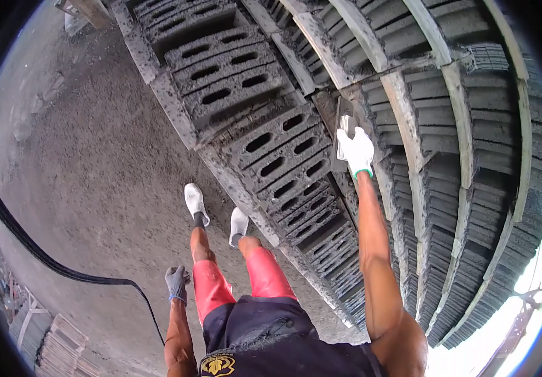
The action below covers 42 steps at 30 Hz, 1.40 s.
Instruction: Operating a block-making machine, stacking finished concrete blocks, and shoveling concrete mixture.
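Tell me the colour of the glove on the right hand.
White with a green cuff, seen in the head view.

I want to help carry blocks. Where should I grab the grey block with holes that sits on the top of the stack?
Probably by its two short ends, one hand on each, coming from above. The top hollow block lies flat with its slots facing up, and neighbours press close along its long sides, so the ends look easiest to reach. The right hand is busy at a wooden board farther along.

The right hand grips what seems a brush over stacked hollow blocks; the left hand hangs free.
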Motion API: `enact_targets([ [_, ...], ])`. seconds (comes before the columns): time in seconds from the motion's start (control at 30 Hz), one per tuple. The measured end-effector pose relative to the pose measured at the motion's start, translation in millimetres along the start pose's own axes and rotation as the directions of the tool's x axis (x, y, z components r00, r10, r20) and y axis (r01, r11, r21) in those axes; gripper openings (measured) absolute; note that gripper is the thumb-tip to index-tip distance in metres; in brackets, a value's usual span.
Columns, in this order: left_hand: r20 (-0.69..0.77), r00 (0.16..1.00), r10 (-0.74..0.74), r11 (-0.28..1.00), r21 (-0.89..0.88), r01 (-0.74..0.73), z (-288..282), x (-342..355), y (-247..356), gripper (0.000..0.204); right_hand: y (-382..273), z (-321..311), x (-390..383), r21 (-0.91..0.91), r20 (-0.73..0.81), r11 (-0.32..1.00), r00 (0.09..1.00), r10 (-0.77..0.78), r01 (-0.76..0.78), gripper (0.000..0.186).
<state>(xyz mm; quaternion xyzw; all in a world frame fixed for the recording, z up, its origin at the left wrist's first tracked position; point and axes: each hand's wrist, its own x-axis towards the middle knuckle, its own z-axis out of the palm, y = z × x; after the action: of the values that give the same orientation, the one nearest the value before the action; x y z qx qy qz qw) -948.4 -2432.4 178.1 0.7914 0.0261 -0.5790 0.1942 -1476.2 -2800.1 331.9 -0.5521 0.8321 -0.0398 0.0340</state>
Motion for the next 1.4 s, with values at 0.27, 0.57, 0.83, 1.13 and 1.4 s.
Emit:
enact_targets([
  [0.27, -0.060, 0.995, 0.084, 0.996, -0.017, -0.085, 6.4, -40.5, -42.0, 0.018, -184.0, 78.0, -188.4, 0.224, 0.132, 0.685, 0.675, -0.726, 0.693, 0.032],
  [0.57, -0.272, 0.961, -0.044, 0.930, -0.364, -0.061, -17.2, -133.4, -187.6, 0.012, -81.5, 36.2, -24.1, -0.274, 0.147, 0.912, 0.951, -0.272, 0.304, 0.054],
  [0.83, -0.502, 0.861, -0.080, 0.912, -0.386, -0.141, 53.9, -165.1, -241.6, 0.028, -53.4, 18.1, -35.1, 0.115, 0.000, 0.823, 0.829, -0.560, 0.556, 0.065],
  [1.13, -0.563, 0.802, -0.197, 0.794, -0.571, -0.206, 10.1, -147.5, -296.2, 0.027, -238.4, 120.0, -282.4, 0.564, 0.507, 0.449, 0.138, -0.851, 0.693, 0.033],
  [1.4, -0.658, 0.637, -0.402, 0.405, -0.751, -0.521, -141.7, -142.6, -366.3, 0.021, -371.3, 113.5, -509.7, 0.494, 0.839, 0.520, -0.227, -0.494, 0.697, 0.021],
])
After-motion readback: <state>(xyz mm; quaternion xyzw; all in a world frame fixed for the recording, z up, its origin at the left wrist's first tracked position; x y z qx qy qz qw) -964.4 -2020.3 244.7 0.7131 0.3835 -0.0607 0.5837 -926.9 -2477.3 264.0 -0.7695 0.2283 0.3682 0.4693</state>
